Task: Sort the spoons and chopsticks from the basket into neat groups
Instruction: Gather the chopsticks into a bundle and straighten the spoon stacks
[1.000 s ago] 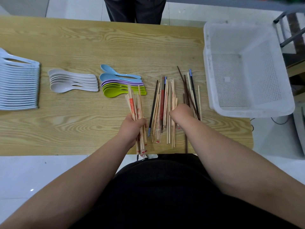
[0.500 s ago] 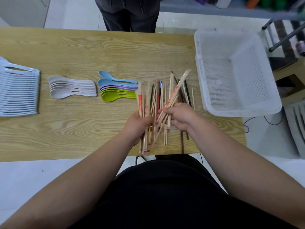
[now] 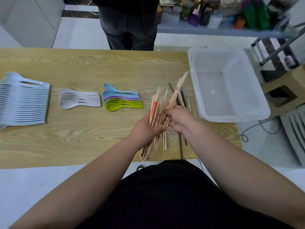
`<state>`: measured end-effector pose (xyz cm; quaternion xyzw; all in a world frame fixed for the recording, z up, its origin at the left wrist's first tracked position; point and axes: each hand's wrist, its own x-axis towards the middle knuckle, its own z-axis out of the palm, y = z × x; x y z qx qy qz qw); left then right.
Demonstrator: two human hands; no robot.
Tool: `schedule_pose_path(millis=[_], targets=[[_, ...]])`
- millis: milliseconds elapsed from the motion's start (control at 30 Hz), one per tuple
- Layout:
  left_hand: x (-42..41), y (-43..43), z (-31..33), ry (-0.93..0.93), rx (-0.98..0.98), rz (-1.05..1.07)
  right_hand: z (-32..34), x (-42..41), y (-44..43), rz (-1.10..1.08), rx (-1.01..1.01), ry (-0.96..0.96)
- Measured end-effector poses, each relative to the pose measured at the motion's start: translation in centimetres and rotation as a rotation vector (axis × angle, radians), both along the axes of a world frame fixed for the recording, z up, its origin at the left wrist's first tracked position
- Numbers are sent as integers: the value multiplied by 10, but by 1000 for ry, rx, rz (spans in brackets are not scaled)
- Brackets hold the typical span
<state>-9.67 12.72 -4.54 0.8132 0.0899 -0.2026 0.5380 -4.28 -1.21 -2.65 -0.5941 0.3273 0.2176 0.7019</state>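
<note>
Chopsticks [image 3: 154, 108]: my left grip [image 3: 145, 128] clasps the bundle, my right grip [image 3: 179, 119] pinches several. Spoons [image 3: 79, 100] left on tabletop [image 3: 82, 66], basket [image 3: 234, 116] right, person [image 3: 128, 30] beyond. Red wrapper print unreadable.

Right hand [image 3: 179, 119]: lifted off the table [image 3: 82, 138], now gripping a slanted handful of chopsticks [image 3: 178, 90] against the bundle [image 3: 154, 106] in the left hand [image 3: 146, 128]. Loose chopsticks [image 3: 165, 144] on the table: fewer than before.

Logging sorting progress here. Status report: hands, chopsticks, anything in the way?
Left hand grips wrapped chopsticks; right hand holds second bunch. Spoons grouped, basket empty. Dark chopsticks loose underneath. Nothing in the way.
</note>
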Motion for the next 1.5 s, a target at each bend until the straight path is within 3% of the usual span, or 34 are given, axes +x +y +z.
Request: schedule_pose_path(millis=[333, 700, 767, 900, 1033, 1100, 1200, 1400, 1500], targets=[[0, 14, 4, -23, 226, -124, 0, 5, 14, -90, 94, 6], [-4, 68, -10, 156, 49, -201, 15, 46, -12, -282, 154, -57], [-7, 75, -16, 194, -77, -44, 18, 44, -15, -167, 72, -51], [2, 73, -16, 235, -398, 322, 16, 6, 11, 293, -85, -3], [14, 57, -10, 199, -603, 487, 5, -26, 48, 620, -376, -125], [15, 49, -11, 156, -622, 487, 6, -30, 57, 729, -563, -229], [13, 41, -13, 141, -657, 527, 9, -31, 62, 779, -677, -334], [13, 37, -13, 118, -641, 554, 1, -30, 65, 900, -718, -322], [17, 39, -15, 175, -595, 624, -5, -32, 64, 980, -612, -281]])
